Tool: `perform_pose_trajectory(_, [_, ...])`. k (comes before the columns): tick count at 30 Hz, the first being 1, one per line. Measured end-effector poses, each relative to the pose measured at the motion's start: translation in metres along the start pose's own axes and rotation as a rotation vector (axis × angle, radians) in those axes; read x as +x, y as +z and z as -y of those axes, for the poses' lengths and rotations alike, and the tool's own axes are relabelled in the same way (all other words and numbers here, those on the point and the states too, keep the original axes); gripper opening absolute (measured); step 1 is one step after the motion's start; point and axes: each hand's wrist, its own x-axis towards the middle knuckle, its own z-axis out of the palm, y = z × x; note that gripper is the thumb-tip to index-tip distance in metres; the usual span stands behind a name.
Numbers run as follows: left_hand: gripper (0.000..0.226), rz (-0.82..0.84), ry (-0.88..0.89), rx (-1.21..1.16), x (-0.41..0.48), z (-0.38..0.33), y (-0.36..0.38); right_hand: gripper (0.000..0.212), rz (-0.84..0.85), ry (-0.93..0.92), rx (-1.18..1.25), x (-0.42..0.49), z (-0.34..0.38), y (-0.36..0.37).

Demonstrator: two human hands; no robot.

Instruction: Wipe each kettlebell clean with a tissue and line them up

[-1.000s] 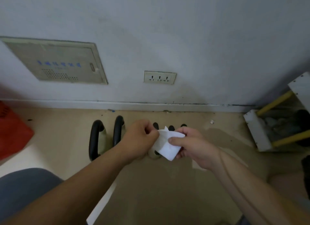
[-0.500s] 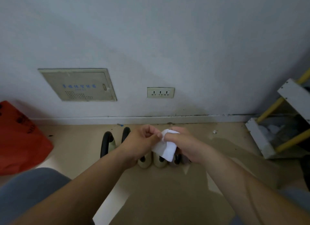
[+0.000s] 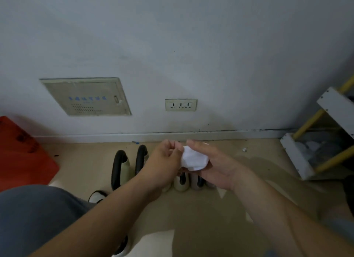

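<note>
Pale, scuffed wall [image 3: 191,36] with a triple wall socket [image 3: 180,104] set low. Left of the socket, a beige access panel [image 3: 86,96] with blue lettering. Below the socket, a white baseboard [image 3: 134,137], then beige floor [image 3: 191,209]. Far left of the socket, a red bag [image 3: 21,153]. Far right, a white rack [image 3: 337,107] with yellow bars. Dim, even light.

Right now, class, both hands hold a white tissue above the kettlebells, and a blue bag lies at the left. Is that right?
Not quite: the head view shows the bag at the left is red, not blue. The rest holds: the left hand and right hand hold the white tissue above the kettlebells.
</note>
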Motion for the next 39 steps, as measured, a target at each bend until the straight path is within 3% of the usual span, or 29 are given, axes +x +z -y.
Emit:
perform_pose_trajectory(2, [0.022,0.038,0.009,-0.043,0.007,-0.002,0.005,0.078,-0.003,-0.003,0.161,-0.003,0.004,-0.006])
perform_pose_trajectory(4, [0.021,0.058,-0.011,-0.110,0.017,-0.004,0.006,0.086,-0.009,0.025,0.285,-0.005,0.011,-0.006])
perform_pose_trajectory(7, [0.020,0.026,-0.052,-0.186,0.029,-0.005,0.002,0.073,-0.069,0.084,0.341,0.002,0.014,-0.010])
perform_pose_trajectory(11, [0.012,-0.059,-0.089,-0.265,0.038,-0.008,-0.002,0.037,-0.179,0.081,0.326,0.016,0.009,-0.015])
perform_pose_trajectory(14, [0.018,-0.148,-0.117,-0.285,0.047,-0.004,-0.006,0.027,-0.244,0.092,0.230,0.021,0.007,-0.011])
perform_pose_trajectory(16, [0.026,-0.200,-0.200,-0.436,0.048,0.000,-0.007,0.024,-0.254,0.071,0.163,0.025,0.004,-0.011])
perform_pose_trajectory(19, [0.063,0.035,-0.406,-0.751,0.045,0.008,-0.004,0.026,-0.251,-0.005,0.156,0.026,0.001,-0.010])
perform_pose_trajectory(21, [0.073,0.217,-0.436,-0.727,0.037,0.013,0.005,0.021,-0.247,-0.023,0.069,0.023,0.003,-0.007])
perform_pose_trajectory(23, [0.066,0.245,-0.430,-0.701,0.035,0.014,0.011,0.018,-0.251,-0.016,-0.033,0.019,0.004,-0.004])
perform_pose_trajectory(28, [0.052,0.106,-0.343,-0.708,0.045,0.017,0.009,0.025,-0.334,0.057,-0.184,0.013,0.000,-0.008])
perform_pose_trajectory(31, [0.041,0.033,-0.292,-0.732,0.045,0.016,0.007,0.031,-0.349,0.073,-0.102,0.013,-0.003,-0.017])
perform_pose_trajectory(35, [0.030,-0.079,-0.204,-0.488,0.041,0.019,0.009,0.044,-0.373,0.025,-0.007,0.016,-0.007,-0.022])
perform_pose_trajectory(37, [0.029,-0.083,-0.180,-0.353,0.039,0.020,0.007,0.037,-0.410,0.031,0.017,0.016,-0.009,-0.020])
perform_pose_trajectory(39, [0.043,-0.052,-0.208,-0.331,0.038,0.020,0.005,0.025,-0.484,0.045,-0.041,0.015,-0.009,-0.018])
